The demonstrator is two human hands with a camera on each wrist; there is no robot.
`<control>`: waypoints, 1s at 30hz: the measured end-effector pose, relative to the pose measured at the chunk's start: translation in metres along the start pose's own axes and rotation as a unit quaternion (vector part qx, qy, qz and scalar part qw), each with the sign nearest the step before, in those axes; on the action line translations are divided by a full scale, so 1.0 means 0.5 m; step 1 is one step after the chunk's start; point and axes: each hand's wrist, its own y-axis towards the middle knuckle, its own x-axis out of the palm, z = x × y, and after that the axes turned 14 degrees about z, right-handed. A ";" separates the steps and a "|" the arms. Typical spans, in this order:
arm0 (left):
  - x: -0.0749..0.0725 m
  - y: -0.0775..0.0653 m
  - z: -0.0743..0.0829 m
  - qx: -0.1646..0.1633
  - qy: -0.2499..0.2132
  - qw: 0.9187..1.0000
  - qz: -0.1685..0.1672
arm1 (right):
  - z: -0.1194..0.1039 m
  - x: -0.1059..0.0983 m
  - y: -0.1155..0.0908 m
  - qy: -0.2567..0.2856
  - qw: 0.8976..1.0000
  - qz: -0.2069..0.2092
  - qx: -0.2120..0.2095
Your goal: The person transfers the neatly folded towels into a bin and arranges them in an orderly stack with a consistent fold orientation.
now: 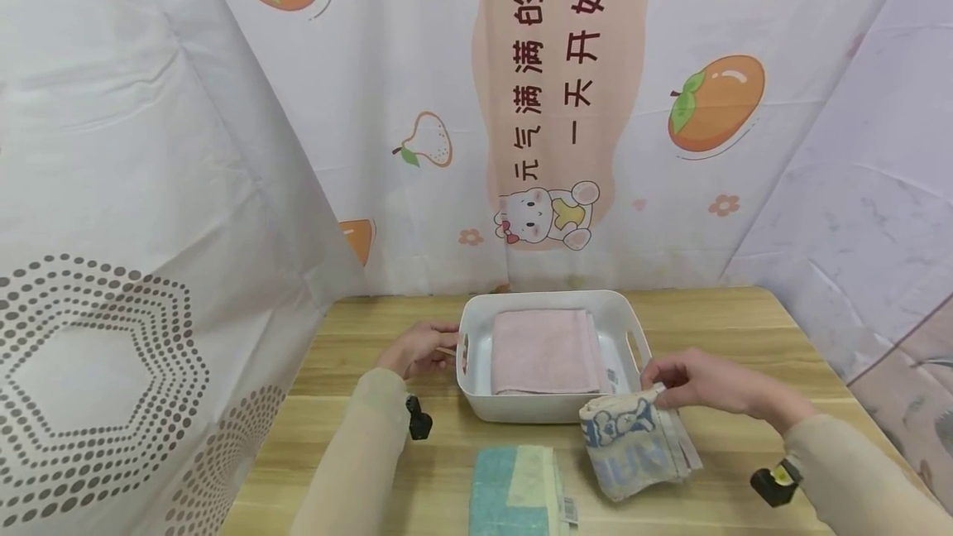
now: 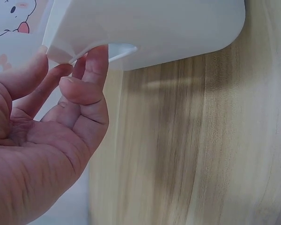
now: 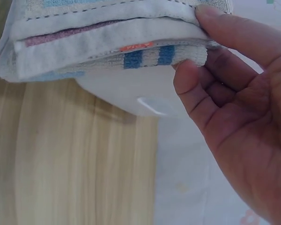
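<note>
A white plastic basket stands at the back of the table, with a folded pink towel lying inside. At its left end my left hand pinches the rim by the handle hole, thumb on one side and fingers in the opening, as the left wrist view shows. My right hand grips the upper corner of a folded cream towel with blue print, between thumb and fingers. This towel hangs in front of the basket's right front corner. In the right wrist view its layered edge shows.
A folded teal and yellow towel with a small label lies at the front of the wooden table. Behind the table hangs a printed curtain, with more white cloth along the left.
</note>
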 end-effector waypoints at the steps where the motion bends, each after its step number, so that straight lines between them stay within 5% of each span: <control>1: 0.000 -0.001 0.000 0.002 -0.001 1.000 -0.002 | -0.004 -0.001 0.001 -0.001 1.000 0.002 0.000; 9: 0.002 -0.006 0.000 0.018 -0.024 0.999 -0.018 | -0.020 -0.009 0.020 0.006 1.000 0.023 -0.015; 16: 0.010 -0.013 0.015 0.080 0.028 0.996 0.032 | -0.029 -0.012 0.033 0.004 0.999 0.033 -0.001; 24: 0.026 -0.027 0.050 0.157 0.099 0.975 0.123 | -0.042 -0.015 0.046 0.025 0.998 0.034 0.039; 30: 0.046 -0.047 0.070 0.207 0.133 0.958 0.146 | -0.049 -0.016 0.059 0.047 0.998 0.035 0.039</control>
